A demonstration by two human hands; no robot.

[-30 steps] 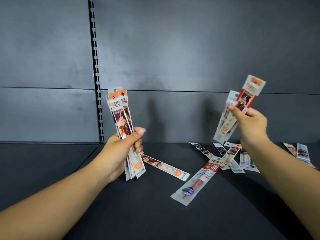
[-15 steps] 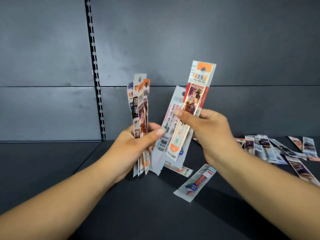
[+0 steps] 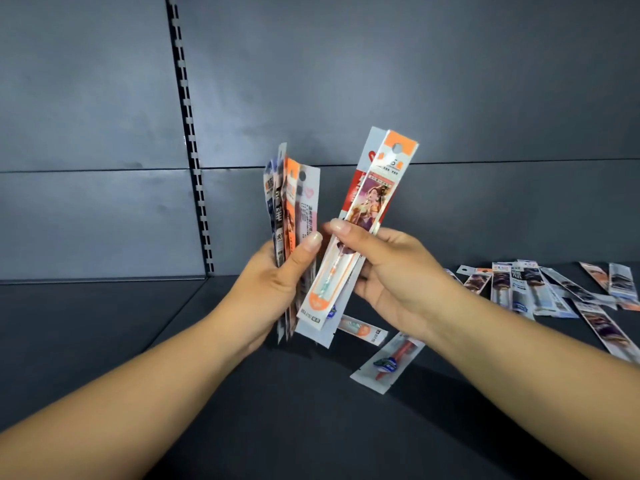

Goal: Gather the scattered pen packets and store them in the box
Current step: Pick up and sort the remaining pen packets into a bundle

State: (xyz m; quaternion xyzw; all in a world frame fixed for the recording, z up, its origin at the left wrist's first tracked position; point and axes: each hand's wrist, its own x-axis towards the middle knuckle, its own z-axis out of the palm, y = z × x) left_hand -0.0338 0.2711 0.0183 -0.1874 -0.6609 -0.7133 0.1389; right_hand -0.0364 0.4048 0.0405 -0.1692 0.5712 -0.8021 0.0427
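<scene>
My left hand [image 3: 273,289] grips an upright bundle of several pen packets [image 3: 289,209] at the middle of the view. My right hand [image 3: 394,271] pinches two more packets [image 3: 374,206], orange-topped with a printed figure, and holds them tilted right against the bundle. Below my right wrist a clear packet with a red pen [image 3: 389,363] lies on the dark shelf [image 3: 311,427], and another packet [image 3: 362,330] lies behind it. Several more scattered packets [image 3: 540,289] lie at the right. No box is in view.
A grey metal back panel [image 3: 415,81] with a slotted upright [image 3: 190,133] rises behind the shelf. The shelf's left part [image 3: 86,323] is bare dark surface.
My right hand has brought its packets leftward from the right side of the shelf to meet the bundle in my left hand. The left hand's bundle has shifted slightly right and turned edge-on.
</scene>
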